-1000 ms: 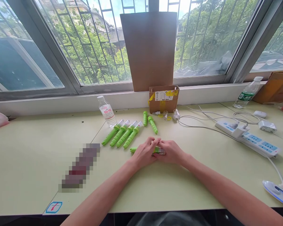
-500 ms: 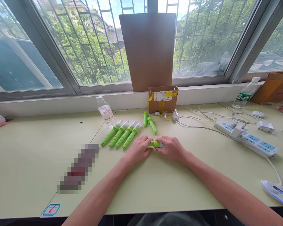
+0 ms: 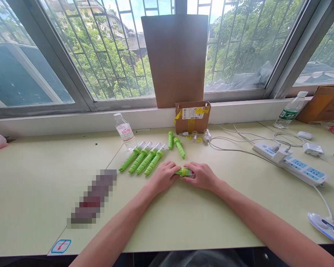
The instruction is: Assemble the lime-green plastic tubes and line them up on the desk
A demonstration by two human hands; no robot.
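Left hand (image 3: 164, 175) and right hand (image 3: 202, 175) grip either end of a green tube (image 3: 184, 171), apparently light, stiff plastic, best held by its body.

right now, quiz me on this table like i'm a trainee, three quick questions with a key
1. True or false: the left hand and the right hand are on the same green piece.
2. How many clear-topped green tubes lie in the row near the red-and-white-labelled bottle?
3. What stands in front of the tall brown board? a) power strip b) small cardboard box c) green-labelled bottle

Key: 1 true; 2 four; 3 b
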